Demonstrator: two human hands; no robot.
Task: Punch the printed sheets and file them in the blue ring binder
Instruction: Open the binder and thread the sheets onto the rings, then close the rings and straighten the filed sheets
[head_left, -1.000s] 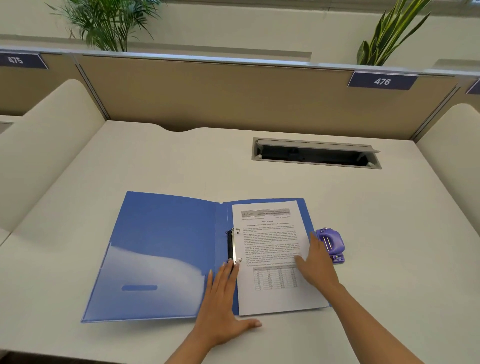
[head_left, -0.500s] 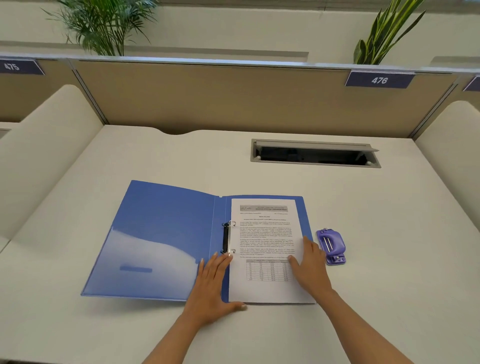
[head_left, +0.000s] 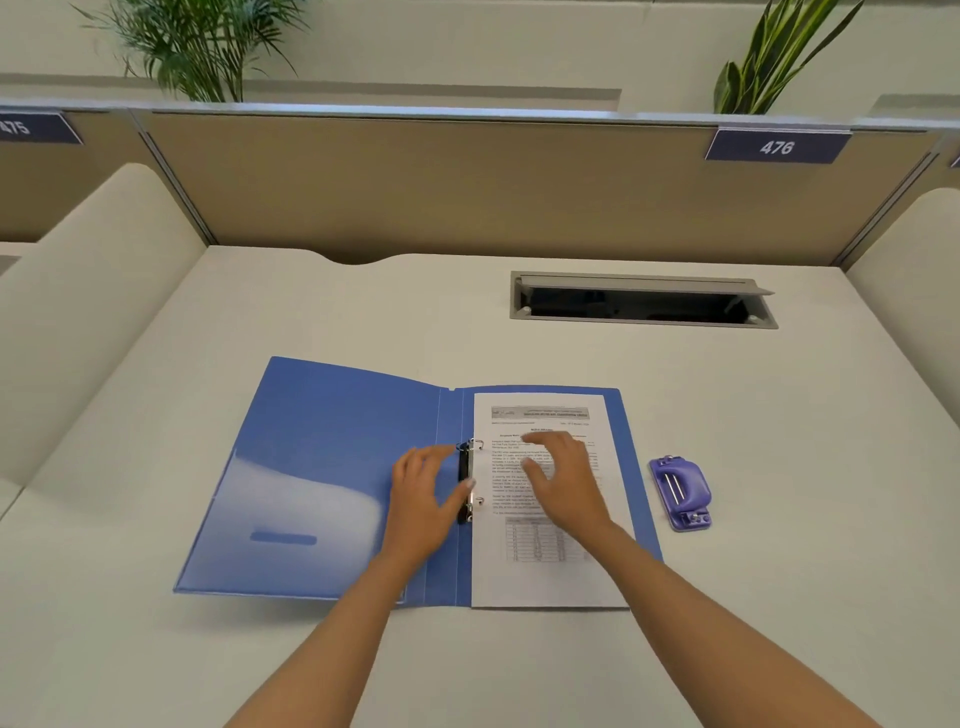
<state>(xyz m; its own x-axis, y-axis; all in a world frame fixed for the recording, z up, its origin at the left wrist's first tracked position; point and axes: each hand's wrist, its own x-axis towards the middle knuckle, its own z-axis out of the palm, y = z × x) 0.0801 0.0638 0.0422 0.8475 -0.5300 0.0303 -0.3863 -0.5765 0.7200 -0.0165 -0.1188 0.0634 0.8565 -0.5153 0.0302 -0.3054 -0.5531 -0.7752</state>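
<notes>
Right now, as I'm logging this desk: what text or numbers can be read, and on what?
"476": right blue sign on the partition.
"475": left blue sign, blurred, cut by the frame edge.
Text on the printed sheet in the blue ring binder: too small to read.
On the hole punch: nothing legible.

There's 476 in white numerals on the dark navy plastic sign (head_left: 777, 147), right end of the tan partition's (head_left: 467, 197) top edge. Far left, a second navy sign (head_left: 36, 127) reads 475, blurred. The white printed sheet's (head_left: 545, 571) lines are too small to read.
</notes>
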